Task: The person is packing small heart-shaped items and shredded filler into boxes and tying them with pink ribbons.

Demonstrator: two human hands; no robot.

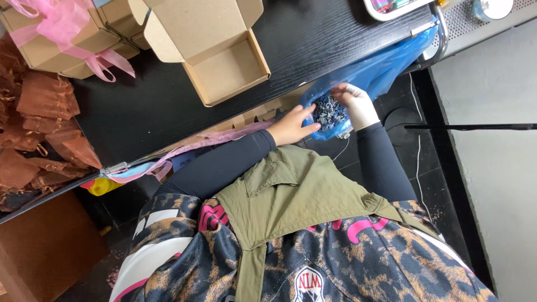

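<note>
A blue plastic bag (386, 67) hangs open off the near edge of the black table (140, 106). Dark shredded filling (327, 111) shows in its mouth. My left hand (291, 126) holds the bag's lower left rim, fingers pointing at the filling. My right hand (358, 103), pale as if gloved, curls over the top of the filling and grips some of it. An open, empty cardboard box (224, 61) stands on the table to the upper left of the bag.
Closed cardboard boxes tied with pink ribbon (61, 33) sit at the table's far left. Brown sheer pouches (39, 123) are piled beside them. A pink ribbon (218, 140) trails along the table edge. A white tray (391, 8) lies at the top right.
</note>
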